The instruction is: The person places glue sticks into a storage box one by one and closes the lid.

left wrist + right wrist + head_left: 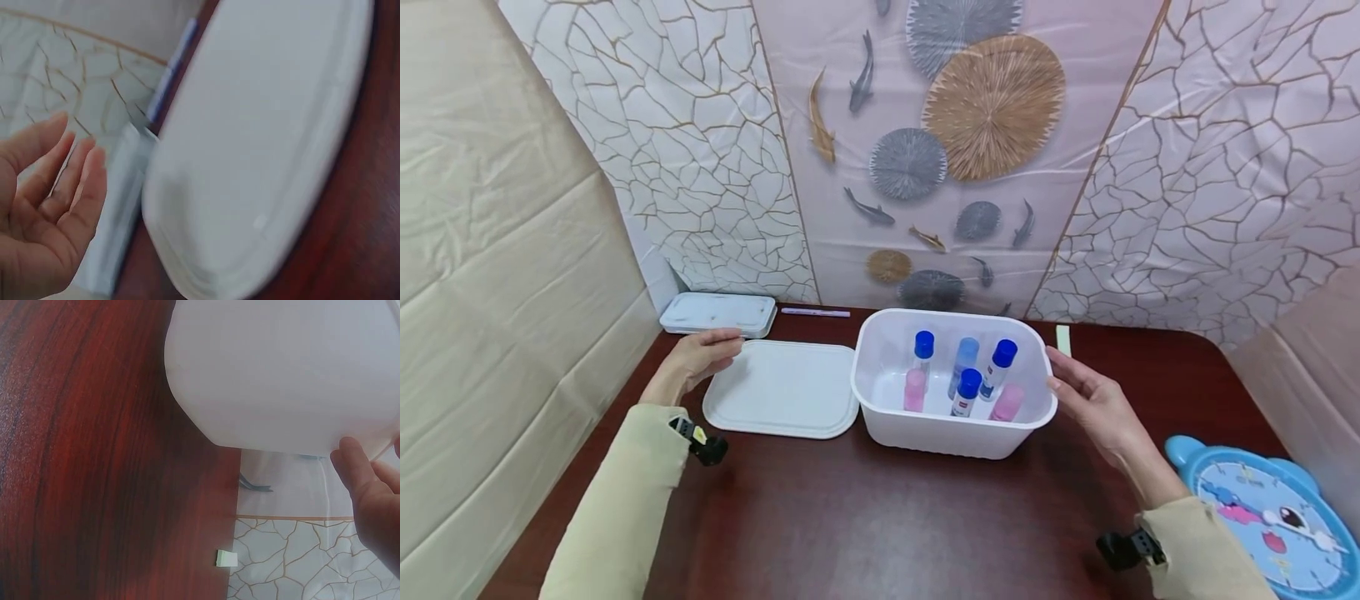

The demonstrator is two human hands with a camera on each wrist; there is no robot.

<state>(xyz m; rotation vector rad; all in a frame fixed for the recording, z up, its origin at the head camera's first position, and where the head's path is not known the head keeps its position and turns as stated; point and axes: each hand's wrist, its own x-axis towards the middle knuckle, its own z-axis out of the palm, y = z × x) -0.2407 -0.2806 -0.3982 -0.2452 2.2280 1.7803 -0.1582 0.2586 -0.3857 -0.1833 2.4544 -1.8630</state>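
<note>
A white plastic bin (936, 435) stands on the table, holding several small capped tubes that look like glue sticks; one with a dark blue cap (967, 385) is near the front wall. My right hand (1097, 404) is at the bin's right end, fingers mostly straight. In the right wrist view a fingertip (351, 445) overlaps the bin's outer wall close to the rim. Left of the bin lies a flat white lid (782, 389). My left hand (698, 358), fingers loosely bent and holding nothing, hovers by the lid's back left corner.
A white flat case (718, 313) lies behind the lid, with a purple pen (815, 312) beside it at the back edge. A blue animal-shaped clock (1270, 517) lies at the front right. Pale green tape (1063, 340) sticks to the back edge. Patterned sheeting covers the wall.
</note>
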